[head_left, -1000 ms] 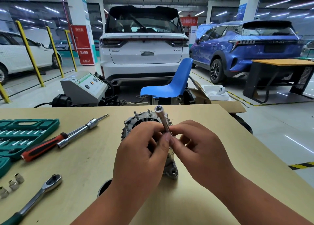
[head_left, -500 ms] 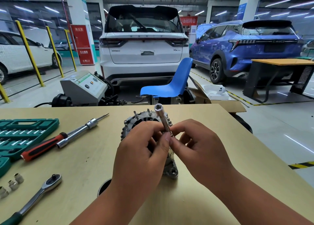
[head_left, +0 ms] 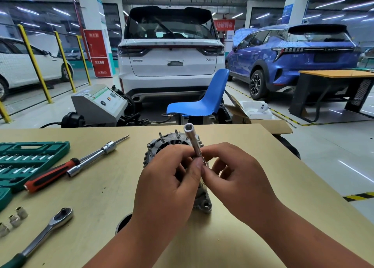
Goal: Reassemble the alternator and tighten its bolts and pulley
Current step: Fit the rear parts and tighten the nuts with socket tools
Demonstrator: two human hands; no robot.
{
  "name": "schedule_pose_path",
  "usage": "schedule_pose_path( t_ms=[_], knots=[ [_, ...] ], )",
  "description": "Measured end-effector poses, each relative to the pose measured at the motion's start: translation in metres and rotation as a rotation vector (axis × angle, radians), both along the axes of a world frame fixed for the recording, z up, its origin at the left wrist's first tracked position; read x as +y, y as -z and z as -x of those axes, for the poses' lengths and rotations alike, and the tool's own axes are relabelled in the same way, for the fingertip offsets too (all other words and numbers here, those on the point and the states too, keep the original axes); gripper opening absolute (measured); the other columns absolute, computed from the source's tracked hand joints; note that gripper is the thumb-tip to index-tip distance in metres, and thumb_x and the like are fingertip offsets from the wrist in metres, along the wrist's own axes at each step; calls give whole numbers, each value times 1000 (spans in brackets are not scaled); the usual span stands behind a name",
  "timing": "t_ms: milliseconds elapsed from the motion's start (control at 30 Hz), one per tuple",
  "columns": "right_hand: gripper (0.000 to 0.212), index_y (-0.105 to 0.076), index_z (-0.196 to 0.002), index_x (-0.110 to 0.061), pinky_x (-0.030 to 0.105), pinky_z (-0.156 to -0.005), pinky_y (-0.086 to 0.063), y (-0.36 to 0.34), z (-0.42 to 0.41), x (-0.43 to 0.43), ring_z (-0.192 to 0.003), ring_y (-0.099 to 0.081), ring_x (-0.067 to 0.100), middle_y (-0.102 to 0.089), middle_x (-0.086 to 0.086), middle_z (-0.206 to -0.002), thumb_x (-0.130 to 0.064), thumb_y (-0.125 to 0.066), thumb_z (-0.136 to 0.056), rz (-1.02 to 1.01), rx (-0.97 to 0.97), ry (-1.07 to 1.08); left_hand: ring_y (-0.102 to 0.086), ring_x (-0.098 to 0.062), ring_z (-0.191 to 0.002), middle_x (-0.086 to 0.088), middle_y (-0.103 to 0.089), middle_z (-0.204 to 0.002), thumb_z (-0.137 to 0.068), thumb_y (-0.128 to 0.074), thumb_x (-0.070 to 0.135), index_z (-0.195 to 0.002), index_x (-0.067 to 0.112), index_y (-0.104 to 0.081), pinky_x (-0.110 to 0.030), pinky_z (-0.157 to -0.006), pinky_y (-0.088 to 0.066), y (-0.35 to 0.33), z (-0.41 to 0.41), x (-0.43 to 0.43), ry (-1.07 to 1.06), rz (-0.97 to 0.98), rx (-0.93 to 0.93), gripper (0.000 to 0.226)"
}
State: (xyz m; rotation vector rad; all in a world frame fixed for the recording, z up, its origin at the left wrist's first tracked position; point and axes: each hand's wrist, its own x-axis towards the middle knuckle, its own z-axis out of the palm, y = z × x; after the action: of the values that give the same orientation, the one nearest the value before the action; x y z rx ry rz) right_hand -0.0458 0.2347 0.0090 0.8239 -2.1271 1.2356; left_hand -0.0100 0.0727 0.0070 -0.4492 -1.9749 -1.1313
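The silver alternator (head_left: 162, 144) stands on the tan table (head_left: 232, 138), mostly hidden behind my hands; its finned housing with studs shows at the back and a mounting lug at the front. A long chrome socket (head_left: 192, 141) points up and away, its open end on top. My left hand (head_left: 168, 184) pinches the socket's lower end with thumb and fingers. My right hand (head_left: 236, 182) pinches the same lower end from the right, where a small metal part shows between the fingertips.
Left of the alternator lie a red-handled screwdriver (head_left: 48, 175), an extension bar (head_left: 91, 159) and a ratchet wrench (head_left: 42, 234). Three loose sockets (head_left: 14, 219) and a green socket case (head_left: 22, 162) sit at the left edge. A round hole (head_left: 123, 223) opens in the table beside my left wrist.
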Motion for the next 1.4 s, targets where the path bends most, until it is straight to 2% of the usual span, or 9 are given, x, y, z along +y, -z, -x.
schedule_pose_path(
  t_ms=[100,233,400,600,733,900,1067,1200,1400],
  knots=[
    [23,-76,-109,-30,9,-64,-42,0,1,0,-74,-65,14,-67,-16,-95,-20,-72,-88,-4,15,-6,-62,-12,-70,20,-65,-86,-96,-61,37,-100,46,-65,-14,-60,-42,0,0,0,5,-6,-5,10],
    [17,-72,-100,-36,10,-62,-42,0,1,0,-74,-65,13,-67,-17,-95,-27,-75,-86,2,-5,33,-61,-11,-70,22,-62,-83,-96,-60,37,-98,46,-63,-10,-60,-38,-1,-1,0,-7,11,-8,9],
    [24,-75,-109,-34,9,-63,-42,0,0,-1,-74,-65,14,-67,-17,-97,-23,-73,-88,9,0,-9,-61,-10,-70,20,-63,-83,-96,-60,37,-98,44,-64,-10,-60,-39,0,-1,0,4,-5,-18,8],
    [20,-71,-101,-41,10,-63,-42,1,1,0,-76,-65,14,-67,-18,-95,-26,-74,-88,0,-34,13,-62,-10,-70,21,-63,-83,-95,-60,38,-97,44,-63,-10,-60,-40,-1,-1,1,-7,-4,-9,7],
    [25,-74,-109,-39,10,-64,-43,2,1,1,-76,-66,14,-68,-17,-97,-23,-74,-89,-9,2,-4,-63,-10,-73,20,-64,-86,-94,-60,39,-99,44,-65,-10,-61,-41,-1,-3,1,-31,11,-4,9],
    [15,-67,-102,-41,11,-62,-43,2,3,0,-78,-66,14,-67,-18,-98,-43,-66,-87,-1,-36,17,-62,-12,-71,17,-64,-83,-91,-60,43,-102,42,-68,-15,-59,-44,-1,-2,0,-50,3,-8,14],
    [20,-72,-106,-42,10,-64,-43,1,2,2,-77,-66,14,-68,-19,-98,-29,-72,-89,-24,9,-12,-62,-13,-70,16,-64,-83,-91,-59,43,-103,41,-69,-15,-58,-43,-2,-2,1,-48,11,-18,15],
    [18,-66,-102,-40,11,-60,-42,1,2,0,-75,-65,14,-67,-19,-95,-47,-65,-85,5,-27,23,-62,-13,-71,16,-63,-84,-92,-60,42,-102,40,-70,-16,-59,-44,-1,-1,1,-50,15,-10,14],
    [24,-72,-109,-43,9,-65,-42,2,2,1,-79,-66,13,-68,-21,-100,-30,-68,-89,-7,-3,-27,-62,-14,-71,16,-63,-84,-94,-60,41,-102,42,-69,-18,-59,-45,-1,-1,1,-32,-2,-7,12]
  ],
)
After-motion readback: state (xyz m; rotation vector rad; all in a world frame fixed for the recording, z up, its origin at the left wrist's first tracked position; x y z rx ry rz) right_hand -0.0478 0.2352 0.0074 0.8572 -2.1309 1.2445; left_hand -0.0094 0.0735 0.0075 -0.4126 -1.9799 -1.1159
